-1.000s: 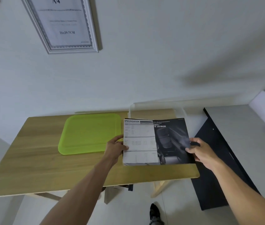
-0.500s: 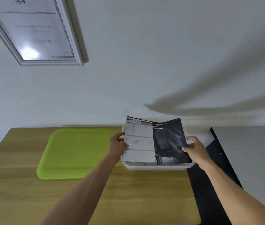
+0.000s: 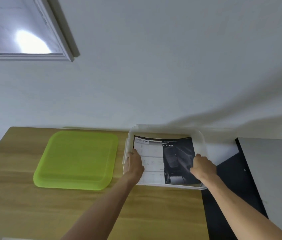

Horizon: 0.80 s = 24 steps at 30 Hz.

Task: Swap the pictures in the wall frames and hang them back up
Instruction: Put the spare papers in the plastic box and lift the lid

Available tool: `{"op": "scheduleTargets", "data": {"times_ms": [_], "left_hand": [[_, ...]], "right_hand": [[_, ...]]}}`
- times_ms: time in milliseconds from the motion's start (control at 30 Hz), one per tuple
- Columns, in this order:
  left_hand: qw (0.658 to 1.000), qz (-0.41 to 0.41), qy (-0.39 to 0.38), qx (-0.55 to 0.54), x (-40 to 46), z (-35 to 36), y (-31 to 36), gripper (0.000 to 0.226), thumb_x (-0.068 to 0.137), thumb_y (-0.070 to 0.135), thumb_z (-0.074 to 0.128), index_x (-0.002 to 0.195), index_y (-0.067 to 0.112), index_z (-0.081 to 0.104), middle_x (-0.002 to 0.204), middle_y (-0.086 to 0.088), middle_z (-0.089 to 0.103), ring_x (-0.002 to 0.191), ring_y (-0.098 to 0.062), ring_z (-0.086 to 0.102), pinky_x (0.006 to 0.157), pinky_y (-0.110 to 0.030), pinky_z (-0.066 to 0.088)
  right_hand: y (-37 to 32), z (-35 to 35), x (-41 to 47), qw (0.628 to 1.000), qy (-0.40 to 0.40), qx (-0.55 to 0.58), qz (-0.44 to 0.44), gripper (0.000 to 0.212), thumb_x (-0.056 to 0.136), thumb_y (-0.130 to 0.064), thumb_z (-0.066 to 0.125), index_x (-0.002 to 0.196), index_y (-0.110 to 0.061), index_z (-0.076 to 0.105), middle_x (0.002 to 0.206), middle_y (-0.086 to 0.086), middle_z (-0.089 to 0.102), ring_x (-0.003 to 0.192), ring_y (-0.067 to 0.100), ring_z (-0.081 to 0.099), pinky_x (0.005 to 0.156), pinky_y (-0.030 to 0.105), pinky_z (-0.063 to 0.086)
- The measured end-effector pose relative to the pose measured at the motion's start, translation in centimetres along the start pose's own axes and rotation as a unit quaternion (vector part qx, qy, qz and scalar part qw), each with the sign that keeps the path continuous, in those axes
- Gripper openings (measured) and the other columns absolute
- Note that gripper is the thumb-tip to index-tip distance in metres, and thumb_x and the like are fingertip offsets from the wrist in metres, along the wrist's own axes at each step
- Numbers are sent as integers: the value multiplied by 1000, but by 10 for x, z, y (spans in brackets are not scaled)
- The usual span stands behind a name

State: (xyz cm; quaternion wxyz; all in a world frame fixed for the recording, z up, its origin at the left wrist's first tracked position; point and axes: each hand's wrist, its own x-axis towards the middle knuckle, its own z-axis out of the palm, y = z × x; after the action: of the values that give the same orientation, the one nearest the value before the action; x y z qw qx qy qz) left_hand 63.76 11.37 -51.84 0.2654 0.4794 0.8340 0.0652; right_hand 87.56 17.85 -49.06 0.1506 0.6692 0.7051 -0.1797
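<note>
Head view, tilted up at the wall, and I take the clear plastic bin (image 3: 200,135) as my landmark for everything. Far up and left of the bin I see a white wall frame (image 3: 57,40) hanging on the wall, cut off by the picture edge, with glare on its glass so I cannot read the sheet inside. Left of the bin, just beside it on the wooden table (image 3: 15,196), lies a lime-green lid (image 3: 76,160), flat, not touching the bin as far as I can tell. The bin sits at the table's right end against the wall. My left hand (image 3: 134,164) is at the bin's left wall, thumb on top of the brochure's left edge, the other fingers hidden underneath, so it looks like a pinch on the paper. The brochure (image 3: 164,160) is inside the bin, lying spread open: white SPECIFICATION page on the left half, dark page with upside-down print on the right half. My right hand (image 3: 203,166) is at the bin's right side, fingers curled over the brochure's right edge, gripping it; fingertips are hidden. Whether the paper rests on the bin's floor I cannot tell. Right of the bin I see a black panel (image 3: 230,179) and a grey surface (image 3: 275,170).
</note>
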Motion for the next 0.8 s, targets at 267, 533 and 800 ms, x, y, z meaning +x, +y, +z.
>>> {"op": "scheduleTargets", "data": {"times_ms": [267, 533, 800], "left_hand": [[961, 103, 23, 255, -12, 18, 7, 77, 87, 3, 59, 149, -9, 15, 149, -33, 25, 133, -43, 38, 103, -42, 46], [977, 53, -102, 181, -7, 25, -5, 51, 86, 7, 52, 135, 13, 43, 146, -18, 27, 127, -35, 36, 95, -39, 46], [977, 57, -102, 176, -10, 23, -11, 57, 84, 2, 51, 138, 13, 41, 145, -18, 28, 125, -36, 39, 93, -39, 45]], "right_hand": [[-12, 3, 11, 989, 34, -110, -88, 35, 95, -28, 62, 128, -15, 60, 118, 6, 64, 106, 23, 64, 80, 30, 51], [-15, 43, 10, 990, -53, -32, -123, 71, 93, -40, 64, 151, -30, 24, 152, 15, 24, 140, 35, 31, 103, 43, 46], [-16, 52, -6, 994, -37, 4, -104, 73, 95, -43, 61, 155, -32, 20, 157, 14, 17, 147, 34, 22, 110, 44, 42]]}}
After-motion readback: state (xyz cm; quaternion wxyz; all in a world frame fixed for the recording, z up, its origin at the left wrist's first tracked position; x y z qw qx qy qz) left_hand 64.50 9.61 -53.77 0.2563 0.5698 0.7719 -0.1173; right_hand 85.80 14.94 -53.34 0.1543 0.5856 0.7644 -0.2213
